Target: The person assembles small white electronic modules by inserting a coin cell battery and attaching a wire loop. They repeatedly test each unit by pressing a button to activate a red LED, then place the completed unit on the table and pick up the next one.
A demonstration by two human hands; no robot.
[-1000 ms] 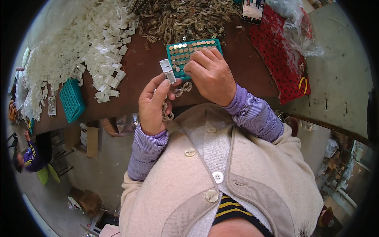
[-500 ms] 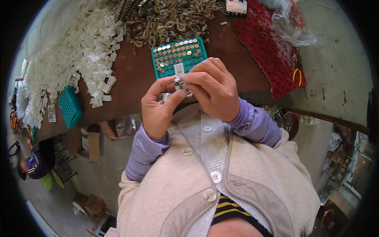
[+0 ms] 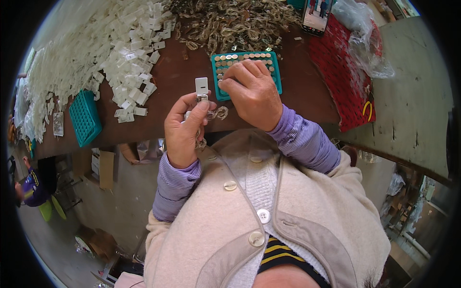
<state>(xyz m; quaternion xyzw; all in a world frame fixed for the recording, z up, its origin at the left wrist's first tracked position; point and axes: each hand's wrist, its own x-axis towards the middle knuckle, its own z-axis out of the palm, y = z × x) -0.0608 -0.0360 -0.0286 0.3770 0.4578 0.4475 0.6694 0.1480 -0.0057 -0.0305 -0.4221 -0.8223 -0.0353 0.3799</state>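
My left hand (image 3: 182, 137) pinches a small white battery case (image 3: 201, 86) between thumb and fingers. Its slotted white end stands up above the thumb. A thin coiled clear wire (image 3: 221, 113) hangs out beside that hand, and more coil shows below the palm. My right hand (image 3: 254, 98) is over the teal tray (image 3: 279, 81), thumb and index finger closed near its left side. Whatever lies between those fingertips is too small or hidden to make out. Rows of round silvery button cells (image 3: 235, 57) fill the visible pockets; the hand covers the tray's middle.
A big heap of white plastic cases (image 3: 129, 57) covers the table's left. Tangled wire coils (image 3: 240, 21) are piled behind the tray. A second teal tray (image 3: 85, 117) leans at the left edge. Rightward are a phone (image 3: 316, 17), red cloth (image 3: 331, 72) and yellow-handled pliers (image 3: 368, 109).
My right hand has left the white case and moved over the tray's cells. My left hand has shifted slightly left, still holding the case. The view has shifted a little.
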